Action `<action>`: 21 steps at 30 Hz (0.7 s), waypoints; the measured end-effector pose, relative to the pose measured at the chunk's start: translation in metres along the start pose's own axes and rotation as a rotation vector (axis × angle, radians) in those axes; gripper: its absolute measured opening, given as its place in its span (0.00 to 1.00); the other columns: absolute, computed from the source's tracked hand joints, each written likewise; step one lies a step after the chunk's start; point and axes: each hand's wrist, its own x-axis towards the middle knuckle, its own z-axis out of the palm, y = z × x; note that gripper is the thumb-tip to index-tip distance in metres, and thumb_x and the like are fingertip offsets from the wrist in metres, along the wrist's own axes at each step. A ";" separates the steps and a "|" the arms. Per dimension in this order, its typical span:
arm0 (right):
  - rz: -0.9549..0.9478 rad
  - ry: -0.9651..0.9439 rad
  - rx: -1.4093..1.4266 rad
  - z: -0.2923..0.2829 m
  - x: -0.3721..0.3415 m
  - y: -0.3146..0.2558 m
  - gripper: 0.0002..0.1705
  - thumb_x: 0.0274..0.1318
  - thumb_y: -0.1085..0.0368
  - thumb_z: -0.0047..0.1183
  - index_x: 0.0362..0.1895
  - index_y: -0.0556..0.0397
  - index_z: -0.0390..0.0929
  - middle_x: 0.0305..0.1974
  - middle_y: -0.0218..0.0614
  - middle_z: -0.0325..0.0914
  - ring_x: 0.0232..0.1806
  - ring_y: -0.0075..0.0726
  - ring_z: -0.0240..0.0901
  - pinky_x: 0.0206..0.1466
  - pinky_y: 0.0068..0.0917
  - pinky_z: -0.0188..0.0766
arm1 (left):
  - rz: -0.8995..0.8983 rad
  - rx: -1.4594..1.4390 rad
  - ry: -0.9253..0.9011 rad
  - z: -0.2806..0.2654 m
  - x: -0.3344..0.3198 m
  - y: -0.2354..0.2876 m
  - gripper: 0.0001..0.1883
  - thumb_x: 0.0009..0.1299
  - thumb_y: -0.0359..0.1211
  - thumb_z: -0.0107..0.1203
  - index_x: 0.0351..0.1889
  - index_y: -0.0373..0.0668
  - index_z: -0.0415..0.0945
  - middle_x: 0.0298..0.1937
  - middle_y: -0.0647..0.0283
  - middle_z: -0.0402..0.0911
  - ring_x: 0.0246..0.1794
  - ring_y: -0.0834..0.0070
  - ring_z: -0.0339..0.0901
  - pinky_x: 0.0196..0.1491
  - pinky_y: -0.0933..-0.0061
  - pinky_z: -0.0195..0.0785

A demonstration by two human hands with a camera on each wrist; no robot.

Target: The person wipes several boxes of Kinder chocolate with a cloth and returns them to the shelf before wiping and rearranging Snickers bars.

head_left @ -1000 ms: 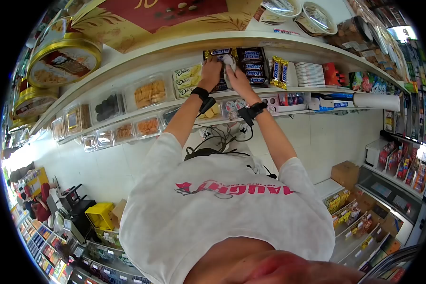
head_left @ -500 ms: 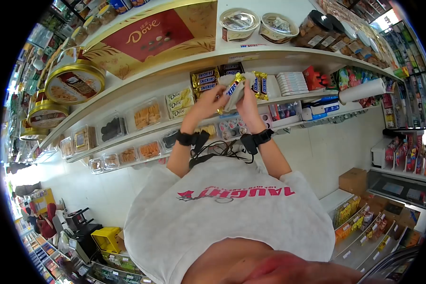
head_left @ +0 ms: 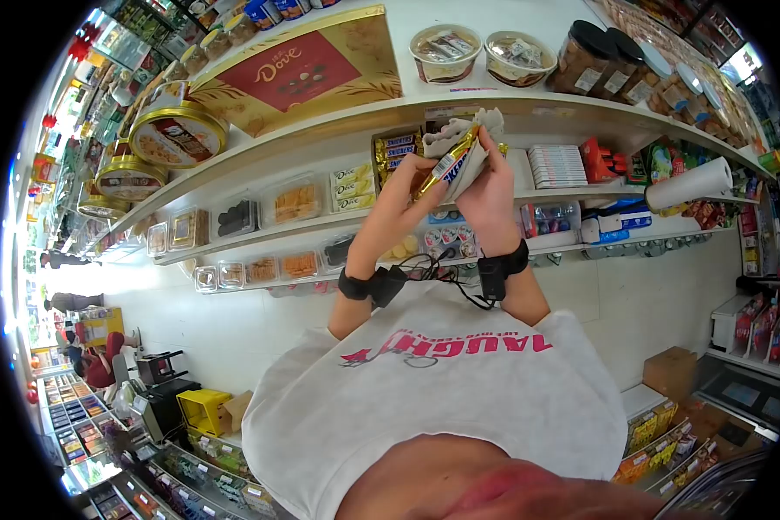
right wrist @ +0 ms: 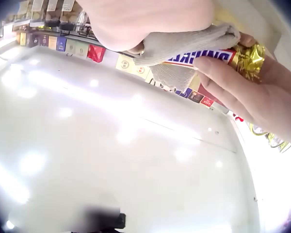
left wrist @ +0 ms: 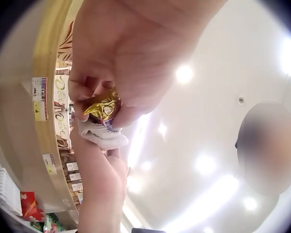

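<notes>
In the head view my left hand (head_left: pixel 394 204) pinches the lower end of a Snickers bar (head_left: pixel 451 163), held tilted in front of the shelf. Its shiny gold wrapper end (left wrist: pixel 106 108) pokes out between the fingers in the left wrist view. On the other side, my right hand (head_left: pixel 491 195) grips a grey-white knit cloth (right wrist: pixel 186 46) folded round the bar's far part. Blue lettering on a white band shows below the cloth in the right wrist view. Behind the hands an open box of Snickers (head_left: pixel 396 147) stands on the shelf, partly covered by them.
Dove boxes (head_left: pixel 353 187) and clear snack tubs (head_left: pixel 295 201) sit left of the Snickers. To the right are stacked white packs (head_left: pixel 556 166) and a white roll (head_left: pixel 689 184). The upper shelf's edge (head_left: pixel 321 121) runs above, carrying a large Dove gift box (head_left: pixel 299 74).
Both hands were down at the Snickers box with the cloth, then came up with a bar. Now the bar is held tilted, the cloth wrapped about its upper part.
</notes>
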 end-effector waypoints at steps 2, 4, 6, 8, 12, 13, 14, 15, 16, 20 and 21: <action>0.034 0.010 0.057 0.001 -0.004 -0.007 0.19 0.76 0.53 0.43 0.59 0.52 0.74 0.53 0.39 0.81 0.56 0.42 0.78 0.63 0.43 0.72 | -0.042 -0.038 0.002 0.008 -0.001 0.002 0.15 0.78 0.31 0.55 0.57 0.34 0.66 0.43 0.61 0.78 0.41 0.80 0.73 0.42 0.75 0.70; 0.045 -0.009 0.084 0.001 -0.007 -0.016 0.20 0.76 0.53 0.43 0.59 0.52 0.73 0.53 0.39 0.81 0.56 0.42 0.78 0.63 0.43 0.72 | -0.129 -0.089 -0.001 0.014 0.000 0.011 0.14 0.79 0.31 0.54 0.57 0.35 0.66 0.42 0.62 0.77 0.39 0.81 0.72 0.41 0.76 0.70; 0.041 0.011 0.097 -0.006 -0.010 -0.020 0.22 0.75 0.51 0.43 0.60 0.52 0.73 0.53 0.38 0.80 0.56 0.42 0.77 0.64 0.44 0.71 | -0.175 -0.141 0.018 0.018 -0.003 0.004 0.14 0.80 0.32 0.52 0.58 0.35 0.67 0.42 0.63 0.77 0.38 0.82 0.72 0.40 0.78 0.69; -0.020 0.019 0.124 -0.012 -0.012 -0.025 0.23 0.75 0.50 0.44 0.60 0.52 0.73 0.53 0.36 0.80 0.56 0.40 0.77 0.64 0.42 0.71 | -0.168 -0.183 0.048 0.027 -0.001 -0.002 0.14 0.81 0.32 0.51 0.59 0.36 0.67 0.42 0.64 0.76 0.36 0.83 0.71 0.39 0.79 0.68; -0.157 -0.004 0.025 -0.022 -0.026 -0.016 0.21 0.74 0.52 0.48 0.60 0.52 0.72 0.50 0.31 0.79 0.54 0.30 0.75 0.61 0.33 0.69 | -0.107 -0.234 0.094 0.044 0.006 -0.002 0.14 0.82 0.33 0.49 0.59 0.36 0.67 0.43 0.64 0.76 0.35 0.84 0.71 0.38 0.80 0.67; -0.166 -0.014 -0.047 -0.023 -0.030 -0.012 0.20 0.74 0.54 0.49 0.60 0.52 0.72 0.49 0.30 0.78 0.53 0.28 0.74 0.60 0.30 0.69 | -0.104 -0.242 0.099 0.045 0.007 -0.001 0.14 0.82 0.34 0.48 0.60 0.36 0.67 0.43 0.65 0.76 0.35 0.84 0.71 0.38 0.80 0.66; -0.290 -0.053 -0.289 -0.024 -0.031 -0.014 0.17 0.72 0.58 0.54 0.57 0.53 0.74 0.48 0.28 0.78 0.50 0.21 0.73 0.55 0.24 0.69 | -0.108 -0.245 0.053 0.044 0.008 0.000 0.14 0.82 0.33 0.50 0.59 0.36 0.67 0.44 0.64 0.76 0.37 0.83 0.72 0.40 0.79 0.70; -0.311 -0.010 -0.382 -0.024 -0.030 -0.018 0.16 0.71 0.59 0.55 0.56 0.53 0.75 0.47 0.27 0.78 0.48 0.20 0.73 0.53 0.23 0.69 | -0.109 -0.253 0.020 0.047 0.009 -0.001 0.14 0.81 0.31 0.51 0.59 0.35 0.67 0.44 0.64 0.76 0.38 0.82 0.73 0.42 0.78 0.71; -0.332 0.036 -0.473 -0.027 -0.029 -0.023 0.15 0.70 0.59 0.56 0.55 0.54 0.76 0.46 0.27 0.79 0.47 0.19 0.73 0.50 0.23 0.70 | -0.110 -0.261 -0.015 0.051 0.010 -0.002 0.14 0.80 0.30 0.52 0.59 0.35 0.67 0.44 0.64 0.77 0.40 0.82 0.74 0.43 0.78 0.72; -0.361 0.144 -0.499 -0.016 -0.036 -0.049 0.14 0.68 0.59 0.60 0.49 0.54 0.79 0.42 0.27 0.80 0.40 0.20 0.75 0.42 0.21 0.72 | -0.075 -0.222 -0.092 0.068 0.015 -0.003 0.18 0.74 0.27 0.61 0.58 0.34 0.69 0.46 0.63 0.80 0.45 0.79 0.78 0.48 0.76 0.75; -0.356 0.171 -0.462 -0.013 -0.037 -0.055 0.14 0.68 0.58 0.60 0.49 0.54 0.79 0.42 0.28 0.80 0.40 0.21 0.76 0.42 0.22 0.73 | -0.065 -0.176 -0.111 0.070 0.018 -0.002 0.19 0.72 0.27 0.63 0.58 0.34 0.70 0.46 0.62 0.80 0.46 0.79 0.78 0.48 0.76 0.75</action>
